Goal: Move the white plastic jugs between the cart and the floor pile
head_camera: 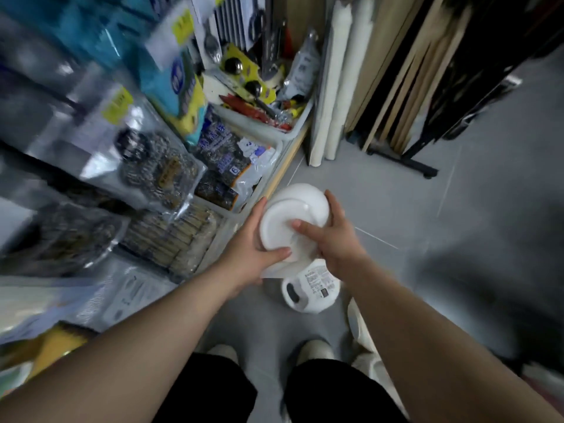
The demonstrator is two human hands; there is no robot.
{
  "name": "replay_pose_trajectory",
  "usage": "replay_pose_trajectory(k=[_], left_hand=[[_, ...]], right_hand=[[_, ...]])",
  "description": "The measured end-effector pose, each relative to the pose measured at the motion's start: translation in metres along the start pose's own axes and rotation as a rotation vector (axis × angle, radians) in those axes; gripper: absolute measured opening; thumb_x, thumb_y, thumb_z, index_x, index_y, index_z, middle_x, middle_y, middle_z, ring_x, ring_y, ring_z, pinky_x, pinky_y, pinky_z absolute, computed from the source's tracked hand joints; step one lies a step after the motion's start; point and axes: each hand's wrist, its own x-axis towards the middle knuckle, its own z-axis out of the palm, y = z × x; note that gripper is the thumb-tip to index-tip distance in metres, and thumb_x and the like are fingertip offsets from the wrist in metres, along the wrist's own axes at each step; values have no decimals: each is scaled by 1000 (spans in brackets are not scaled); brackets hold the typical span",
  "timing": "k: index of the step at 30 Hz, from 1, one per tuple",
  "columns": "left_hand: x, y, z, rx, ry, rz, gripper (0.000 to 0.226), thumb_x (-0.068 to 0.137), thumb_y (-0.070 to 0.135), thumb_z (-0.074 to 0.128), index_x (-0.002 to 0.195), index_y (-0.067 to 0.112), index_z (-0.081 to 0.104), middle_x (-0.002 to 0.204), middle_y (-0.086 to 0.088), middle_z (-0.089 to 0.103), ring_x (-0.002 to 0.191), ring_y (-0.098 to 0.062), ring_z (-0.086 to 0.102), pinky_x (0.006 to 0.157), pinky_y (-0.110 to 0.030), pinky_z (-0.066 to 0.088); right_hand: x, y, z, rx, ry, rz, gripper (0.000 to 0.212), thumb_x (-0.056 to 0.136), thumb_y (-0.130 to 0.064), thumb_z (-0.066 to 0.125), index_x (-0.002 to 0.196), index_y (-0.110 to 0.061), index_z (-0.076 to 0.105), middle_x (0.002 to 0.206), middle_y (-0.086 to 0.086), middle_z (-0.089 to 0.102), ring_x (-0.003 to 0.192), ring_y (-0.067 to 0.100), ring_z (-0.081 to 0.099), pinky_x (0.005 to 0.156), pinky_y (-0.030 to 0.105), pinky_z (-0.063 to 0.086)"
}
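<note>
Below both hands (293,239) — white jug (311,286) (floor).

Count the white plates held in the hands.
2: front plate gripped by left hand and right hand; back plate behind it. More may be hidden.

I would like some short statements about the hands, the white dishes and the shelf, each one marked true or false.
1. Both hands hold the white dishes. True: the left hand grips the near edge and the right hand grips the far side.
2. The dishes rest on the shelf. False: they are held above the grey floor.
3. A white appliance with a label stands on the floor below the hands. True.
4. The shelf bins are on the person's right. False: they are on the left.
5. The right hand is empty. False: it holds the dishes.
</note>
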Motion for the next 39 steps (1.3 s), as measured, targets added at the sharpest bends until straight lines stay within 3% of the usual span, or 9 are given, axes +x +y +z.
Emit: replay_pose_trajectory(k=[3, 8, 13, 18, 22, 26, 30, 33, 39], left_hand=[[-71, 74, -11, 62, -6, 29, 98, 79, 17, 78, 129, 74, 16, 137, 16, 50, 112, -19, 59, 58, -41, 57], [-170, 159, -31, 119, 11, 134, 95, 81, 15, 77, 138, 63, 18, 127, 17, 54, 101, -16, 63, 59, -48, 59], [-233, 196, -46, 160, 46, 228, 93, 83, 15, 75, 142, 60, 19, 127, 11, 55, 95, -21, 66, 59, -53, 56], [-290, 210, -41, 133, 188, 255, 92, 82, 17, 77, 138, 65, 22, 125, 13, 52, 100, -22, 65, 59, -55, 59], [-338, 205, -27, 11, 384, 289, 93, 81, 17, 77, 141, 60, 21, 120, 17, 54, 94, -21, 68, 63, -60, 57], [-391, 183, -14, -111, 612, 309, 93, 78, 18, 80, 146, 51, 25, 132, 11, 52, 105, -19, 63, 62, -39, 61], [-454, 149, -8, -224, 797, 278, 82, 80, 20, 79, 130, 63, 31, 123, 12, 56, 98, -20, 67, 64, -60, 57], [-503, 116, -4, -281, 944, 273, 84, 78, 21, 80, 127, 66, 29, 123, 9, 58, 93, -20, 68, 62, -61, 57], [-621, 26, 15, -444, 1194, 275, 88, 77, 14, 81, 140, 54, 34, 111, 4, 68, 84, -16, 69, 62, -64, 55]], right_hand=[[-76, -69, 5, 24, 19, -36, 120, 37, -45, 95, 141, -46, 35, 132, -1, 54, 114, 25, 60, 87, 51, 56], [-180, -154, 20, 13, 28, -146, 105, 58, -28, 92, 145, -40, 34, 132, -1, 55, 111, 24, 61, 86, 52, 56], [-237, -192, 34, 41, -40, -254, 98, 61, -27, 91, 141, -42, 35, 127, -4, 59, 107, 24, 64, 80, 63, 54], [-271, -211, 39, -31, -178, -344, 96, 65, -28, 90, 143, -35, 35, 130, -3, 57, 111, 25, 62, 77, 53, 59], [-294, -229, 47, -176, -360, -423, 92, 67, -32, 88, 141, -38, 34, 130, -5, 53, 112, 23, 59, 78, 49, 59], [-325, -228, 66, -298, -562, -478, 82, 72, -30, 85, 138, -36, 37, 127, -4, 55, 113, 23, 58, 79, 51, 59], [-371, -210, 97, -374, -776, -523, 60, 78, -21, 81, 124, -35, 45, 116, -6, 60, 103, 18, 62, 79, 44, 59], [-411, -183, 125, -377, -937, -527, 57, 78, -10, 79, 124, -27, 51, 113, -5, 64, 100, 14, 64, 73, 31, 60], [-518, -98, 179, -487, -1181, -467, 73, 77, -10, 79, 135, -34, 43, 107, -18, 57, 98, 9, 60, 85, 42, 56]])
